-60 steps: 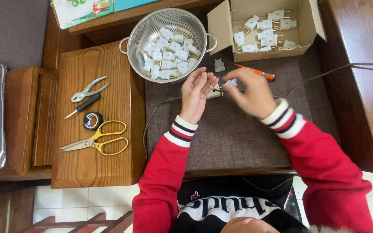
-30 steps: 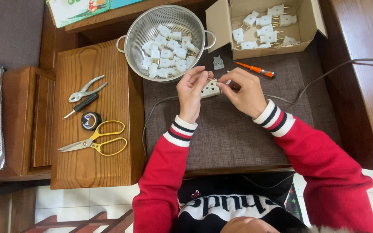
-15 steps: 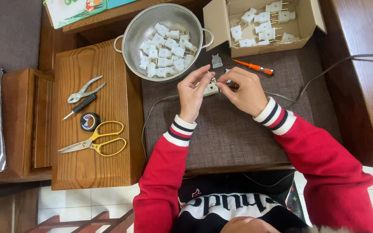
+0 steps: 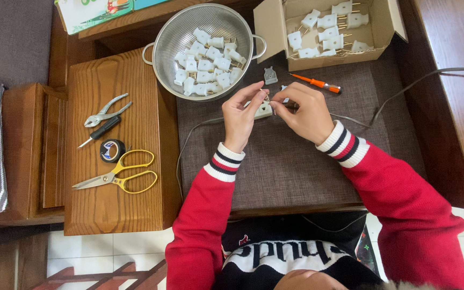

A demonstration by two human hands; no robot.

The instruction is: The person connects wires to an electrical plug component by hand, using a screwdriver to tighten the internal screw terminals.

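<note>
Above the brown mat (image 4: 296,172), the left hand (image 4: 241,115) pinches a white plug (image 4: 263,111); the right hand (image 4: 306,110), just right, pinches its thin wire end.

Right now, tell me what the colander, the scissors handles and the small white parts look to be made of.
Colander: bare metal, likely stainless steel, judging by its silvery sheen and fine perforations.
Scissors: handles look like glossy yellow plastic or coating; the blades are grey metal.
White plug parts: matte white moulded plastic, with thin brass-coloured metal prongs. The one between the left hand and right hand looks the same.
</note>
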